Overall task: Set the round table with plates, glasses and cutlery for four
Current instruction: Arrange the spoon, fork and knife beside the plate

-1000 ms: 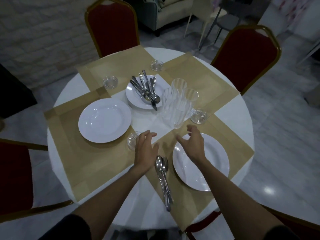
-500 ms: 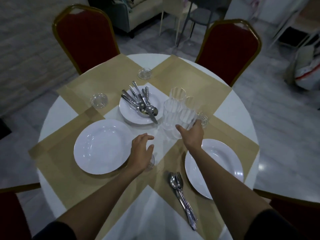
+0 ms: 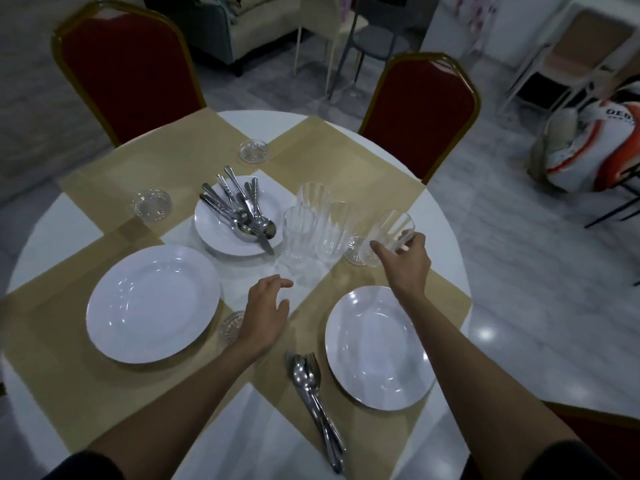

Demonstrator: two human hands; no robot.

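Note:
My right hand (image 3: 407, 263) grips a clear ribbed glass (image 3: 389, 233), tilted, just above a glass coaster (image 3: 354, 249) beyond the near right plate (image 3: 379, 348). Three more glasses (image 3: 313, 223) stand grouped at the table's middle. My left hand (image 3: 266, 313) hovers open over the white table (image 3: 242, 292), beside another coaster (image 3: 230, 328). A white plate (image 3: 152, 303) lies on the left placemat. A stack of plates (image 3: 228, 223) in the middle carries loose cutlery (image 3: 239, 209). A spoon and fork set (image 3: 313, 400) lies left of the near right plate.
Tan placemats (image 3: 349, 164) cover four places. Two more coasters (image 3: 151, 204) (image 3: 254, 150) sit at the far side. Red chairs (image 3: 128, 71) (image 3: 419, 109) stand behind the table. A bag (image 3: 595, 147) lies on the floor to the right.
My right hand took one glass from the group and carried it right, over the coaster. My left hand stayed hovering near the middle. The camera view shifted.

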